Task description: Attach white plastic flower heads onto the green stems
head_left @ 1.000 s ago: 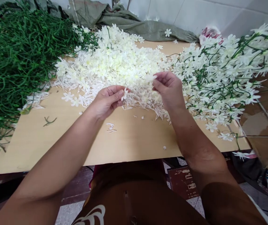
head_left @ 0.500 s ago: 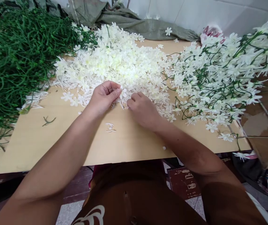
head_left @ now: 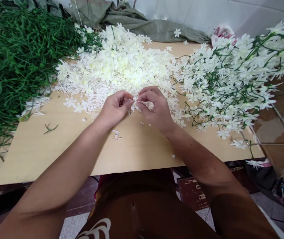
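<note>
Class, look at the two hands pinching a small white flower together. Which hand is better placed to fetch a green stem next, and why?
Probably the left hand. The green stems are heaped on its side of the table. The right hand would have to cross over; it sits nearer the finished sprays.

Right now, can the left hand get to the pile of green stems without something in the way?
Probably yes: the left hand has only bare table between it and the green stems.
</note>
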`<state>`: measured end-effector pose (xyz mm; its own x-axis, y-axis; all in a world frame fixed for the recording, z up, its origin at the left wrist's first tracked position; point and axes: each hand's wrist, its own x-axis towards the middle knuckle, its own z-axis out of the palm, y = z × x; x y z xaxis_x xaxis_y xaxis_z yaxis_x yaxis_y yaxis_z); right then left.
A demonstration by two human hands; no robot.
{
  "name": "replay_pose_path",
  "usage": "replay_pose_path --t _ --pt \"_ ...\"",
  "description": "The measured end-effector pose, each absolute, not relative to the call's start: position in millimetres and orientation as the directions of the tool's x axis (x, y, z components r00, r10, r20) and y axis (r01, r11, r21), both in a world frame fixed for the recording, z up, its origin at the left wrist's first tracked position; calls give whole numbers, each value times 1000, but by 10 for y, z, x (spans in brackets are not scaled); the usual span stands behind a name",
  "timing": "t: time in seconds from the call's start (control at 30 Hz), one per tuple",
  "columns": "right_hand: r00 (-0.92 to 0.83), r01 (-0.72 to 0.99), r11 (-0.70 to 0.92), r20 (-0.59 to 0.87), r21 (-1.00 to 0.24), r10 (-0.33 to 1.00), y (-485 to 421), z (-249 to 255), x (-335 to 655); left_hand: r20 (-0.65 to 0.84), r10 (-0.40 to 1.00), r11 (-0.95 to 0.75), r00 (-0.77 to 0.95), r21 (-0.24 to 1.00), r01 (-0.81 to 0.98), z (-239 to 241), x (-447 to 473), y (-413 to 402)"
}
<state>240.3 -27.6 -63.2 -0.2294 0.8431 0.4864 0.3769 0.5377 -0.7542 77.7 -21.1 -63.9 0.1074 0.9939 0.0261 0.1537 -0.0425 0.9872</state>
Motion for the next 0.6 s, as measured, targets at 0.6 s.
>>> replay_pose_path --t 0.6 --pt "-177 352 521 492 -777 853 -305 -762 2364 -50 993 59 109 995 -84 -537 824 -255"
